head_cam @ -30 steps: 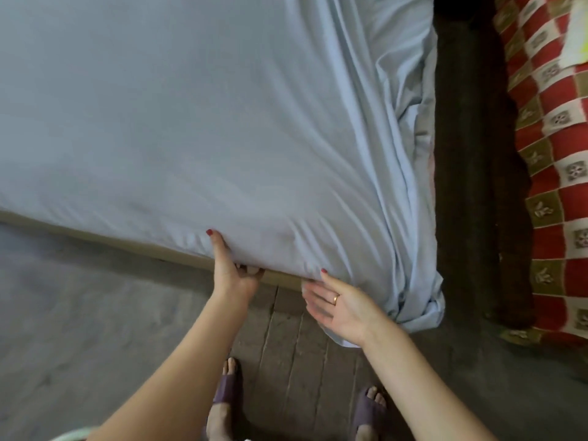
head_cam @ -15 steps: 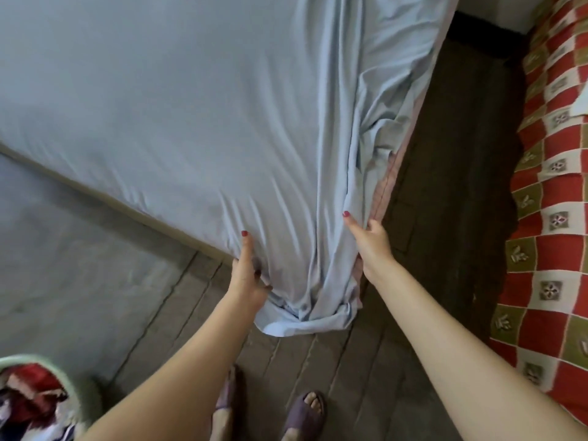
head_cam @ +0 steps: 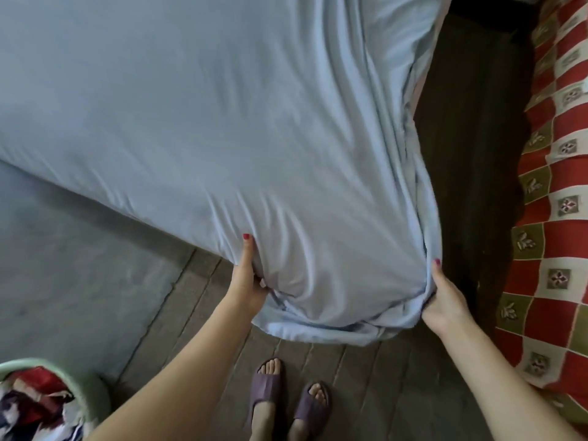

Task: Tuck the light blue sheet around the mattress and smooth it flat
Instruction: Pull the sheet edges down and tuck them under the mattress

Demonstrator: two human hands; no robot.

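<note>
Item: light blue sheet (head_cam: 222, 122), draped over mattress corner, loose hem hanging at near corner. Left hand (head_cam: 246, 281) grip: holds bunched fabric at near edge. Right hand (head_cam: 444, 297) grip: pinches fold at side edge. Likely soft, light, slack; take hem below corner.

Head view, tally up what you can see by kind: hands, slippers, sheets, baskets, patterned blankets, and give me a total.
Hands: 2, the left hand and the right hand, each with a grip on the sheet
Purple slippers: 2
Light blue sheet: 1
Green basket: 1
Red checked blanket: 1
Total: 7
</note>
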